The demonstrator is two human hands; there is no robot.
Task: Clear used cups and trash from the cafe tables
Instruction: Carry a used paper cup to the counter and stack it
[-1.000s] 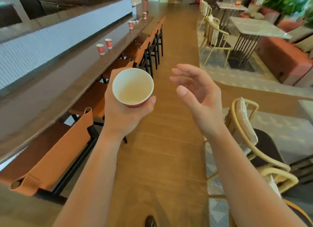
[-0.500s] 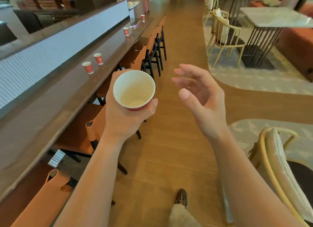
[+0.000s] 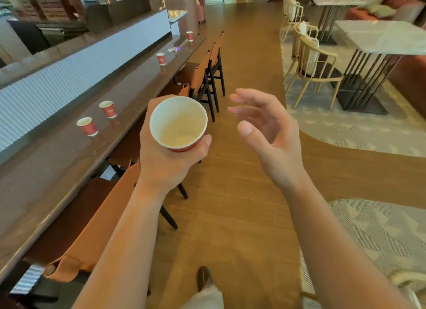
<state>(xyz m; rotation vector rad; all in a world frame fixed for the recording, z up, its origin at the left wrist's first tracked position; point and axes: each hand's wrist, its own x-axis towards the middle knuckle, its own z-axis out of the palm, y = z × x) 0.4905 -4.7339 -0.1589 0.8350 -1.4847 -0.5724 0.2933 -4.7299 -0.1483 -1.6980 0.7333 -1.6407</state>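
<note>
Left hand: the left hand [image 3: 166, 161] is gripping the held cup [image 3: 178, 122] from below, fingers wrapping its red wall and the thumb tip showing at the right of the rim.
Held cup: it is sitting upright in that hand above the floor [image 3: 242, 193], just beside the counter's edge. Its white inside is facing the camera and appears empty apart from a pale stain, though the bottom is hard to read.
Right hand: the right hand [image 3: 269, 133] is hanging in the air just right of the cup, palm turned left, fingers loosely spread, holding nothing and touching nothing.
Counter: the counter [image 3: 57, 170] is running along the left, carrying four more red cups.
Near pair: the near cup [image 3: 87, 126] and second cup [image 3: 107, 109] are standing upright, close together but apart.
Far pair: the third cup [image 3: 161, 58] and far cup [image 3: 189, 36] are standing farther along, well apart.
Stools: brown stools [image 3: 92, 228] are lining the counter's edge.
Right side: a table [image 3: 380, 38] is standing with a chair [image 3: 315, 67] beside it.
Shoe: a shoe [image 3: 204, 277] is showing at the bottom.
</note>
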